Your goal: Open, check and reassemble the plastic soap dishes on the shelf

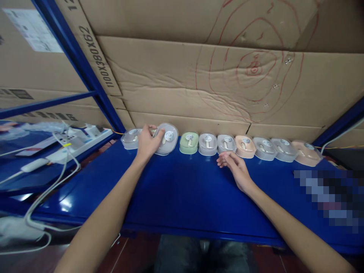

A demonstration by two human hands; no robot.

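Observation:
My left hand [150, 142] is closed on the left side of a small grey rounded box [170, 142] with a clear cover and a round sticker. This box is tipped up, so its top faces me. Left of the same hand, another grey box [130, 138] is partly covered by the fingers. My right hand [234, 167] is held over the blue shelf with loosely bent fingers and nothing in it. Its fingertips are just in front of a grey box [226, 143]. A green box [189, 143] stands between the hands, beside one more grey box [207, 144].
The row continues right with a peach box [245, 146], several grey ones and a peach box [307, 153] at the end. Behind stands a cardboard wall [159, 76] with red rings drawn on it. White cables and a power strip [82, 138] lie left, beyond a blue post [109, 113].

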